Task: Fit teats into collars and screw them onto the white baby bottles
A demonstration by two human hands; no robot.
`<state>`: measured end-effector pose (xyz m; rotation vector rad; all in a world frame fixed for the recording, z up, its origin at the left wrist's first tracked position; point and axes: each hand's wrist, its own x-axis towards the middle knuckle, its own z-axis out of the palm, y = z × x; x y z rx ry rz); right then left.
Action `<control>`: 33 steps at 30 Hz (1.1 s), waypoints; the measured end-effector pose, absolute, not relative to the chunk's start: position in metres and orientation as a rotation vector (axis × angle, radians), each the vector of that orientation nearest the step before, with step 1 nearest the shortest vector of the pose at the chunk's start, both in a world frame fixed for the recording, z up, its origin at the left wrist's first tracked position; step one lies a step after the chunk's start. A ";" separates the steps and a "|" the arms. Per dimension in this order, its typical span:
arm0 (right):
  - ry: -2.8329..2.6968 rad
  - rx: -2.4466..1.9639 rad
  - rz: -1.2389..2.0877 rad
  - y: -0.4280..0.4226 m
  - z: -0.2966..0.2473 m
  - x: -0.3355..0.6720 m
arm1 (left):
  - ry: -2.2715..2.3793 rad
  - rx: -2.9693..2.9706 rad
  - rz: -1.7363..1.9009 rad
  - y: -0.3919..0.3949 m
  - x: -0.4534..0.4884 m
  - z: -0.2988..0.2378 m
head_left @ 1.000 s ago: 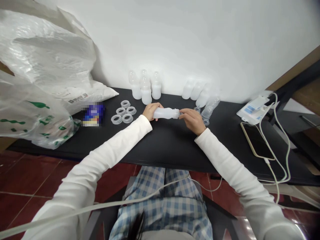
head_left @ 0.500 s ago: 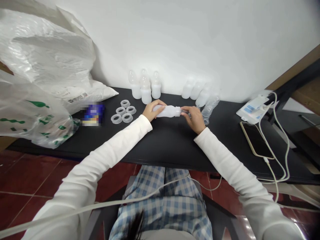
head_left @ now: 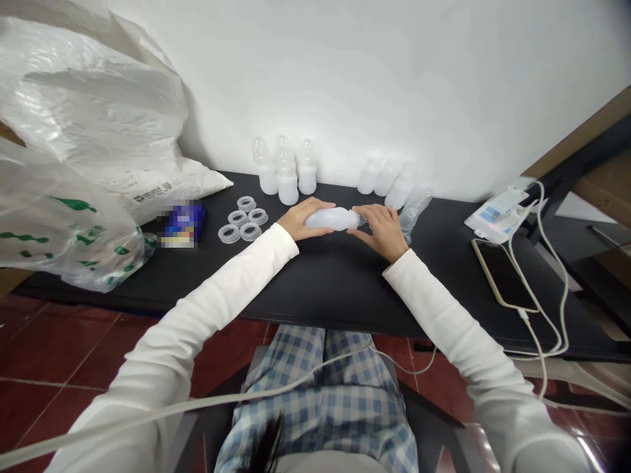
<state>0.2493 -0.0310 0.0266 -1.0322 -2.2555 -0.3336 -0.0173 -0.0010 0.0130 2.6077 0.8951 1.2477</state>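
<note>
A milky white baby bottle (head_left: 329, 219) lies sideways over the table, its neck pointing right. My left hand (head_left: 299, 220) is closed around its base end, thumb on the near side and fingers on the far side. At the neck end, my right hand (head_left: 380, 230) grips with thumb and fingers on opposite sides of a clear piece, partly hidden by the fingers; it looks like a teat. Right behind that hand lie clear plastic pieces (head_left: 417, 207), some hidden. Several white bottles without tops (head_left: 368, 176) stand against the wall.
Three bottles with clear domed covers (head_left: 286, 177) stand at the back. Several translucent rings (head_left: 239, 219) lie left of my left hand, near a blue packet (head_left: 186, 223). Large plastic bags (head_left: 93, 118) fill the left. A phone (head_left: 505, 274), cables and a power strip (head_left: 500, 213) lie right.
My right hand's fingers have gone from pinching the clear piece to spreading around the bottle's neck. My left thumb has shifted to the near side of the bottle.
</note>
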 end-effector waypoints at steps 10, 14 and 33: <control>-2.245 -1.019 -0.094 -0.032 0.029 0.253 | 0.753 2.948 1.196 0.004 -0.014 0.014; -2.289 -1.014 0.013 -0.033 0.034 0.255 | 0.710 2.984 1.247 0.006 -0.014 0.007; -1.715 -1.632 -0.472 0.002 0.019 0.323 | 1.181 2.712 1.370 0.001 -0.008 0.011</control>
